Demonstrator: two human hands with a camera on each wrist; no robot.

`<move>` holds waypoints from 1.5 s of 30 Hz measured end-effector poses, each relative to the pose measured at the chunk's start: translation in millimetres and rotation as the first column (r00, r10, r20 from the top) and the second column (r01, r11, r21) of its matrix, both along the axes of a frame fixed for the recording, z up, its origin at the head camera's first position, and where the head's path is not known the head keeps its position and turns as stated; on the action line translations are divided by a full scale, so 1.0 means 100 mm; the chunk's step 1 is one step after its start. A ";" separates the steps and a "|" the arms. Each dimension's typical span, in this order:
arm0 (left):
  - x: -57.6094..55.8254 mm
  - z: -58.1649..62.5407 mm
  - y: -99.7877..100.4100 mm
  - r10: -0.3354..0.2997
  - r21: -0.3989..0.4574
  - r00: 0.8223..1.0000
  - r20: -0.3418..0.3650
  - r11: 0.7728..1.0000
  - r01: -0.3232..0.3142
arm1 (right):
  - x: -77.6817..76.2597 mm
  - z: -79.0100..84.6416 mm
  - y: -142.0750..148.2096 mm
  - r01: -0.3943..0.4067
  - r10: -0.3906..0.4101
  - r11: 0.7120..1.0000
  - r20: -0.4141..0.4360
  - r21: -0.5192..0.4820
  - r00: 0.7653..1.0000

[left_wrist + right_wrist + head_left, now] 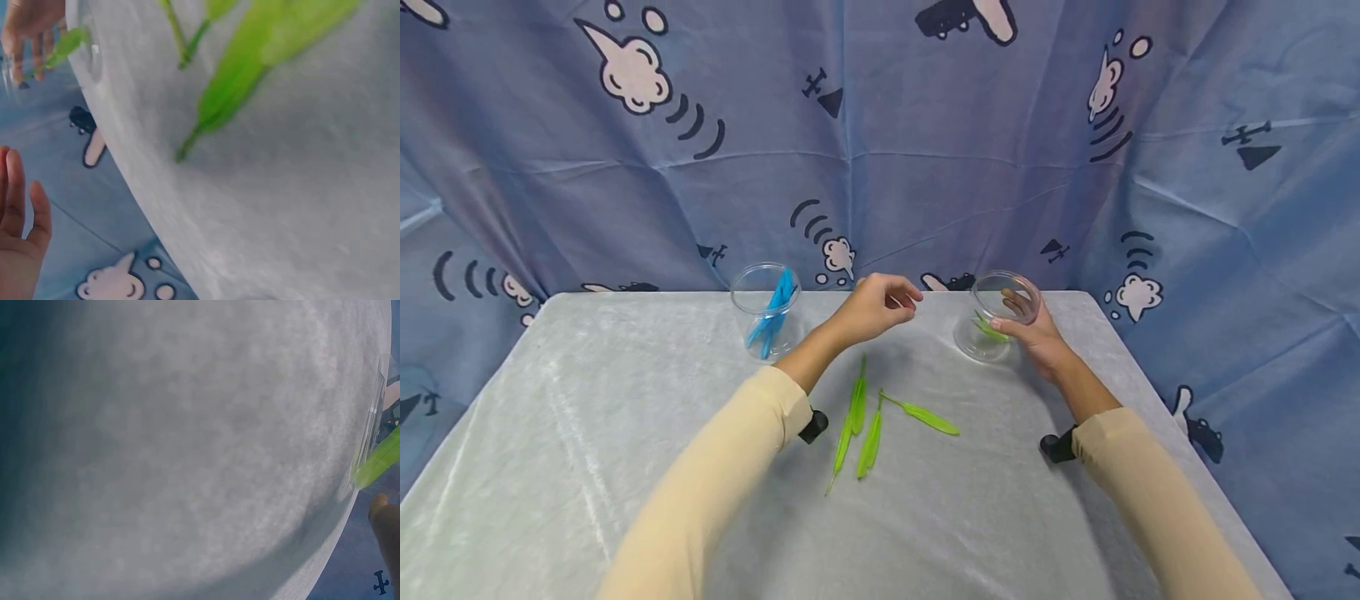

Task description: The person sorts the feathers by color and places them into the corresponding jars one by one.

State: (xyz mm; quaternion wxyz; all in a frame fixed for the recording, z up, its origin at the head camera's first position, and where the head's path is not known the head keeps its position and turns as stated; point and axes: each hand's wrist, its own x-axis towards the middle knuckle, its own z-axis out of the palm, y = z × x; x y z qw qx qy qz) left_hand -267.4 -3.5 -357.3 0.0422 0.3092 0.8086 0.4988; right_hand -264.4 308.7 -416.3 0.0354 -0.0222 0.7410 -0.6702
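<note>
My right hand (pixel 1037 333) grips a clear plastic cup (pixel 985 354) at the back right, thumb on the near side and fingers around the far side. A green feather (pixel 990 330) lies inside that cup; in the right wrist view, a green feather (pixel 380 461) shows beside the cup wall (pixel 370 425). My left hand (pixel 872 308) hovers between the two cups with fingers loosely bent, holding nothing; the left wrist view shows its fingers (pixel 39 212) apart. Several green feathers (pixel 868 446) lie on the table below it, one (pixel 931 418) apart to the right.
A second clear cup (pixel 747 304) stands at the back left, with blue feathers (pixel 772 312) leaning inside. The table has a pale grey cloth (pixel 625 433). Behind it hangs a blue patterned curtain (pixel 895 192), close to the table's back edge.
</note>
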 end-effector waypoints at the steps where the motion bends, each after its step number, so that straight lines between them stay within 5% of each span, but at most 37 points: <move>1: 0.00 -0.02 -0.03 0.000 -0.009 1.000 0.005 1.000 0.000 | 0.00 0.00 0.00 0.001 -0.001 1.000 0.003 0.001 1.000; 18: 0.03 -0.38 -0.39 -0.039 -0.155 0.994 0.100 0.986 0.054 | 0.00 -0.02 0.01 0.006 -0.006 1.000 0.013 0.000 1.000; 30: 0.06 -0.63 -0.47 -0.057 -0.223 0.995 0.080 0.972 0.073 | 0.01 -0.02 0.01 0.016 -0.016 1.000 0.004 -0.004 1.000; 45: 0.14 -0.72 -0.50 -0.108 -0.303 0.993 0.058 0.945 0.120 | 0.02 0.01 -0.01 0.011 -0.011 1.000 -0.002 -0.004 1.000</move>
